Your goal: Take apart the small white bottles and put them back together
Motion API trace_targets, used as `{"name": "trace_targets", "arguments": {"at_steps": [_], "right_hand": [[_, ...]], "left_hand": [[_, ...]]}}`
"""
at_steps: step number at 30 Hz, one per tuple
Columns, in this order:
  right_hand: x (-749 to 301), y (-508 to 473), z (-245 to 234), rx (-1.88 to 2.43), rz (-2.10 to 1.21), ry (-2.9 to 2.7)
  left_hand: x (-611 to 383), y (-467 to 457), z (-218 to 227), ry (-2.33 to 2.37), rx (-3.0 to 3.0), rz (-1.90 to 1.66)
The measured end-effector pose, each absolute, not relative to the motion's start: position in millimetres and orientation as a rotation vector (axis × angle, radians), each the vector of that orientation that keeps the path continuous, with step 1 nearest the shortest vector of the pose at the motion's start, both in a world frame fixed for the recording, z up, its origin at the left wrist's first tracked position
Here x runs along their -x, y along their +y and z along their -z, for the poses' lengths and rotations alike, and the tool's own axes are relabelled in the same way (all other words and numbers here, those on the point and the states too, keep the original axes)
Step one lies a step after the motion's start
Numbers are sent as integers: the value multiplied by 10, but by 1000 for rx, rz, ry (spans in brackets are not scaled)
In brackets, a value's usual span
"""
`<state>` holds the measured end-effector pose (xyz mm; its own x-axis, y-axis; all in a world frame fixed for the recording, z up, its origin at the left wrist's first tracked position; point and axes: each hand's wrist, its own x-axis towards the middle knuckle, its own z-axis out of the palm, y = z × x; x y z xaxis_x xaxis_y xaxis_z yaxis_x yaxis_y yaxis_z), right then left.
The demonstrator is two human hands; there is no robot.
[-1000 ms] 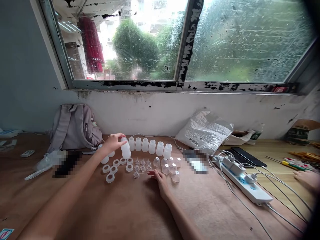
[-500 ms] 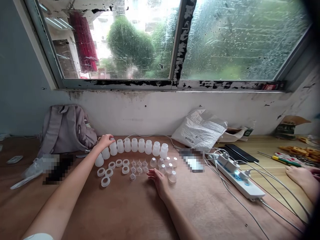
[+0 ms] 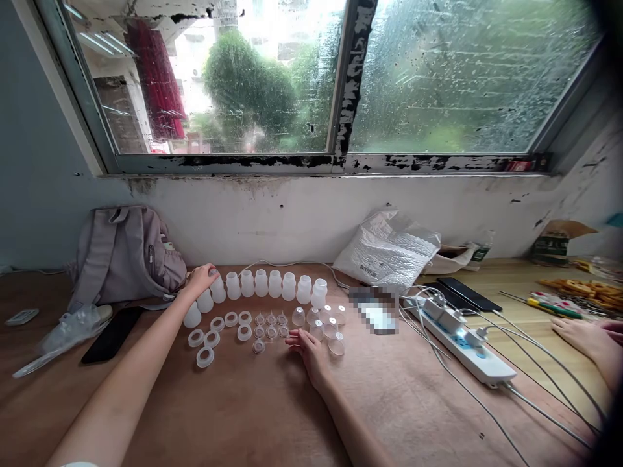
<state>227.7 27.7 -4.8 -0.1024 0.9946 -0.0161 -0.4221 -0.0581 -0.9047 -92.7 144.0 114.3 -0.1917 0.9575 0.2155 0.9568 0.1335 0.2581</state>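
Left of centre in the frame, the left hand [image 3: 200, 280] is held at the left part of a curved row of bottles [image 3: 261, 283], its fingers set at or just beside a rim; whether a bottle is gripped cannot be made out. The bottles are stood upright, long axes vertical, and are spread from those fingers toward the right of the frame; two at the left end are partly hidden behind the same hand. Near the centre, the right hand [image 3: 309, 353] is rested low over the table [image 3: 263, 415], fingers loosely curled, nothing seen held. Clear discs [image 3: 259, 346] are laid left of its fingertips, caps [image 3: 335, 345] above and right, rings [image 3: 205, 364] farther left. Movement is bounded behind the row by the wall [image 3: 263, 214] and at left by the backpack [image 3: 129, 253]; wider room is left toward the lower edge.
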Motion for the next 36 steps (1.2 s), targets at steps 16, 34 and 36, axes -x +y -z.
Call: {"name": "trace_targets", "arguments": {"at_steps": [16, 34, 36], "right_hand": [[-2217, 230, 51, 1037, -1249, -1350], [-2047, 188, 94, 1147, -794, -1691], [-2052, 182, 93, 1158, -773, -1725]], "left_hand": [[387, 880, -914, 2178, -2412, -766], [-312, 121, -61, 1656, -2021, -1389], [-338, 92, -26, 1642, -2058, -1329]]}}
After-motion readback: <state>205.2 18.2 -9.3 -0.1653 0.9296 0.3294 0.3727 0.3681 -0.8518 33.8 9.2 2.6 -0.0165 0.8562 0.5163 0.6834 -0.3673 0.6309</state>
